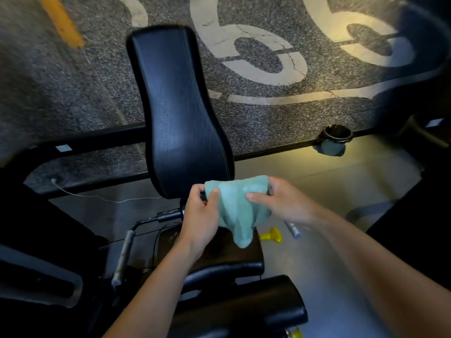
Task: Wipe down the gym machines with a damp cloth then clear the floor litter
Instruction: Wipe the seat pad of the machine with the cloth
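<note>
Green cloth (238, 206): pinched between left hand (202, 217) and right hand (280, 202), draped below both, just beneath the black backrest (180, 106).

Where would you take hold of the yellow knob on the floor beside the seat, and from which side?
Likely by the narrow stem of the yellow knob, coming from above: it lies on its side on the floor, with the wide head pointing right.

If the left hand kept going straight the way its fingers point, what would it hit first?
Most likely the black backrest pad, just beyond the green cloth the left hand grips; depth is unclear.
</note>
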